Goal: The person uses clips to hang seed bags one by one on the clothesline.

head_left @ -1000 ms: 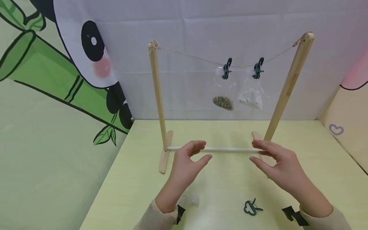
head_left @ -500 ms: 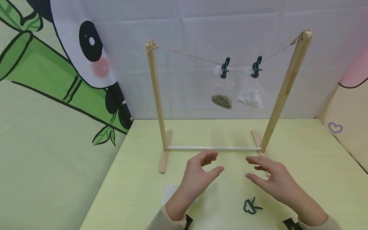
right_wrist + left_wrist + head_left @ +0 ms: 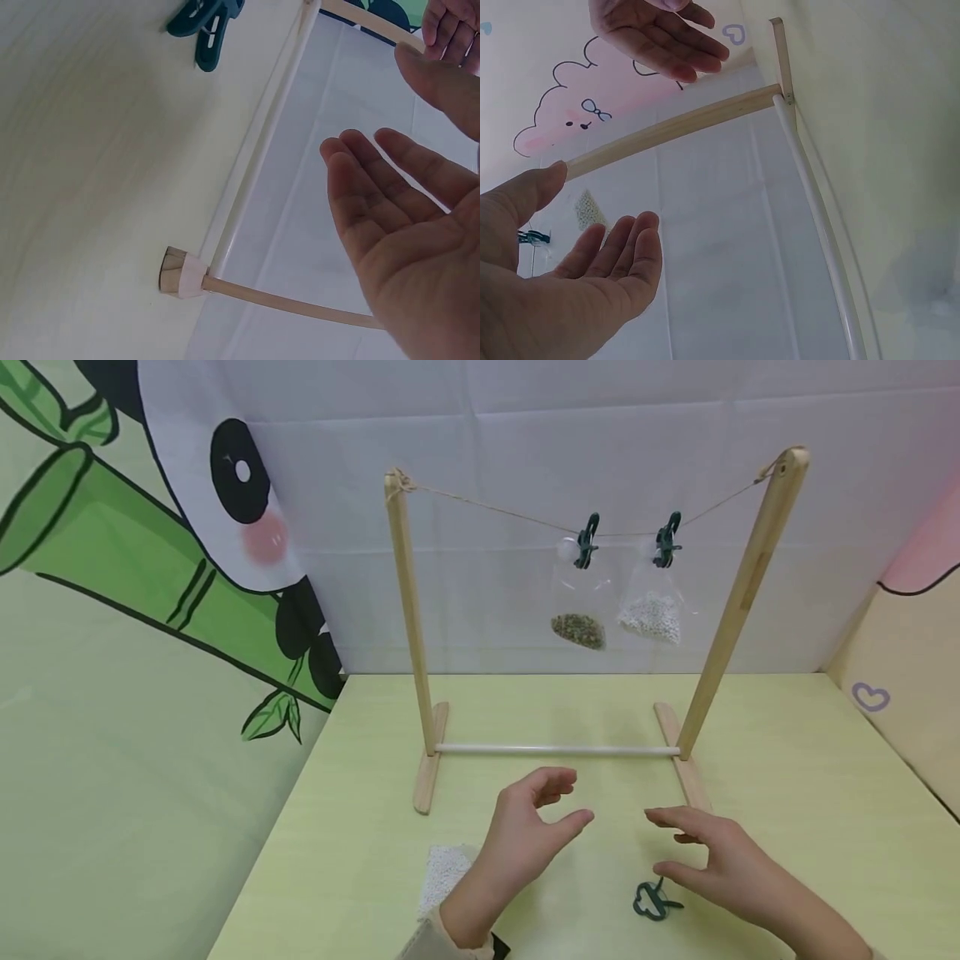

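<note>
My left hand [image 3: 528,827] hovers in front of the white rod [image 3: 555,749], its thumb and fingers apart and nothing between them. Lower and to the right, my right hand [image 3: 723,860] is likewise empty, its thumb tip overlapping a dark green clip [image 3: 654,902] on the table in the head view. A clear bag of white granules [image 3: 444,872] lies beside my left wrist, partly hidden by it. Two more bags, one of brown-green bits [image 3: 577,631] and one of white beads [image 3: 651,617], hang by green clips [image 3: 587,541] from a string [image 3: 495,508].
The string spans two wooden posts, a left post [image 3: 408,610] and a leaning right post [image 3: 742,602]. Each stands on a flat wooden foot [image 3: 427,768], and the rod joins them low down. Behind the table [image 3: 360,860] hangs a pale printed cloth [image 3: 480,610].
Both hands have drawn back from the rod toward the near side; the left has also shifted right. The right hand has dropped closer to the loose clip. The bag on the table shows more now.
</note>
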A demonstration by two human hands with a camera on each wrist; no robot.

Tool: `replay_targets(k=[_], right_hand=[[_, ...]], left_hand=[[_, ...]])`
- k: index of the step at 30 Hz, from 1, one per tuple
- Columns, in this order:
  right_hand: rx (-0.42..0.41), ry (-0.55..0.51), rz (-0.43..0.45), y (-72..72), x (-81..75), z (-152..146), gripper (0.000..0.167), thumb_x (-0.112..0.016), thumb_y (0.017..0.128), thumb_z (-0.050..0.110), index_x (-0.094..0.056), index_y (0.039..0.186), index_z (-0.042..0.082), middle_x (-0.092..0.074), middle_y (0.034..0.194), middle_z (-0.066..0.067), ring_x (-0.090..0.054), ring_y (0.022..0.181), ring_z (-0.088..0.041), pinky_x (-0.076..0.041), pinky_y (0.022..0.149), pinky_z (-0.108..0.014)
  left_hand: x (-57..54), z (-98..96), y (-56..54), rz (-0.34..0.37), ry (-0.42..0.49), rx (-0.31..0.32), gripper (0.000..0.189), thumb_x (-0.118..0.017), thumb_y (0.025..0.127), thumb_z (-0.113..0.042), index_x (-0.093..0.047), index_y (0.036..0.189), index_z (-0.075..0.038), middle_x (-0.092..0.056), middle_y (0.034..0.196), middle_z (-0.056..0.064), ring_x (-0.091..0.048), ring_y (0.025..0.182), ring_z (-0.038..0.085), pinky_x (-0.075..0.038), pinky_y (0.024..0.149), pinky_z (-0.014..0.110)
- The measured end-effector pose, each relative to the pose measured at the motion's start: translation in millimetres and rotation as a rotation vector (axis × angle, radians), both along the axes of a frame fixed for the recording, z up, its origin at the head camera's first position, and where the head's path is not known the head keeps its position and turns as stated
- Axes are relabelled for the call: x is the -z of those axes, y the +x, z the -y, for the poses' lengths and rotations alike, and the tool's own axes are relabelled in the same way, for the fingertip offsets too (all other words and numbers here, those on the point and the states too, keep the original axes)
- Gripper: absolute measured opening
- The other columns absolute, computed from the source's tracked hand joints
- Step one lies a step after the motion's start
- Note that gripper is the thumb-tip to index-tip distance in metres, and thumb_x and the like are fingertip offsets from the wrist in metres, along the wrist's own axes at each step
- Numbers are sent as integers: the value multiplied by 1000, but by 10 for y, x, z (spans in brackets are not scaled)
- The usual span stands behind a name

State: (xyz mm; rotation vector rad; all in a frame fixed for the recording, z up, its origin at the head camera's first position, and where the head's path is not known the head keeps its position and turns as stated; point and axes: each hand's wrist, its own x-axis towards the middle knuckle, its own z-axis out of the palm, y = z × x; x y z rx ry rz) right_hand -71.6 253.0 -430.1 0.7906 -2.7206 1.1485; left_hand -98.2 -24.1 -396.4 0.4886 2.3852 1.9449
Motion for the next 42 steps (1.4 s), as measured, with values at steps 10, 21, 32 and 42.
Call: replay_targets(k=[10, 21, 32, 42], right_hand=[[-49, 115, 164, 4, 144, -107, 61, -88, 82, 24, -63, 134, 5, -64, 129, -4, -62, 111, -29, -56, 85, -39], [-108, 243, 221, 12, 253, -99, 60, -90, 75, 22, -68, 128, 5, -61, 125, -2, -59, 111, -25, -53, 91, -38], [-133, 307, 169, 9, 361, -93, 46, -91, 70, 11, -73, 113, 6, -57, 106, 7, -56, 92, -12, -54, 82, -36], [-145, 293, 113, -9, 422, -120, 32, -91, 72, 10, -77, 101, 10, -52, 98, 12, -52, 86, -7, -52, 76, -32]], left_hand=[[86, -106, 55, 7, -7, 27, 36, -84, 86, -12, -71, 120, -11, -68, 115, -10, -65, 108, 13, -50, 97, 33], [147, -189, 72, 30, -6, 36, 33, -84, 85, -13, -72, 116, -12, -69, 111, -10, -64, 104, 7, -51, 96, 32], [181, -256, 120, 55, -31, 65, 34, -85, 85, -16, -72, 116, -11, -69, 109, -11, -64, 104, 8, -51, 95, 30], [237, -329, 158, 84, -23, 104, 33, -85, 85, -16, -72, 115, -10, -69, 108, -11, -64, 104, 8, -51, 94, 28]])
